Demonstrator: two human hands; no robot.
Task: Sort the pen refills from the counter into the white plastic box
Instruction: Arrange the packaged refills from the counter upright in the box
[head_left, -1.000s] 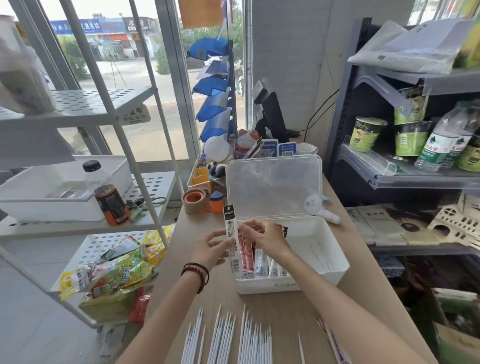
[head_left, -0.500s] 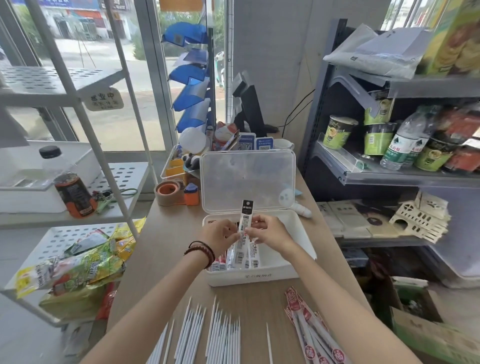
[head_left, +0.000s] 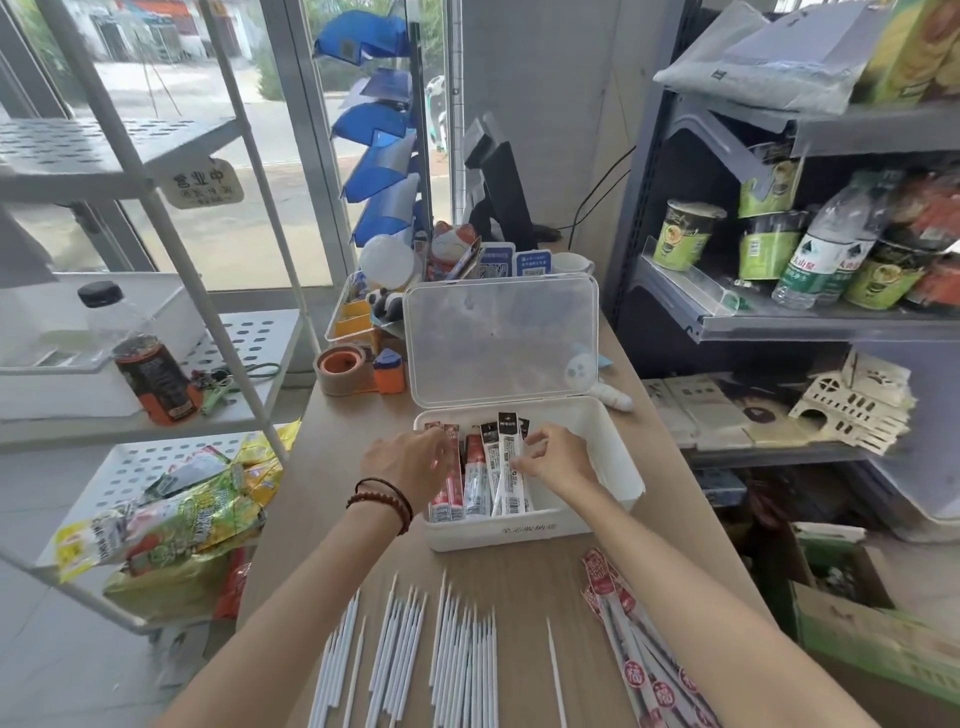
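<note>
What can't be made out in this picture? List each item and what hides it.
Head view:
1. Left hand: fingers hidden behind its back; grip unclear.
2. Black-topped packet: middle covered by the right hand pinching it.
3. White refills: lower ends cut by the bottom edge.
4. Red packets: partly covered by the right forearm.
5. White box front print: too blurred.

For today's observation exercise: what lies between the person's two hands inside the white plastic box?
Head view: packaged pen refills sit between the left hand and right hand, red-topped beside black-topped.
</note>
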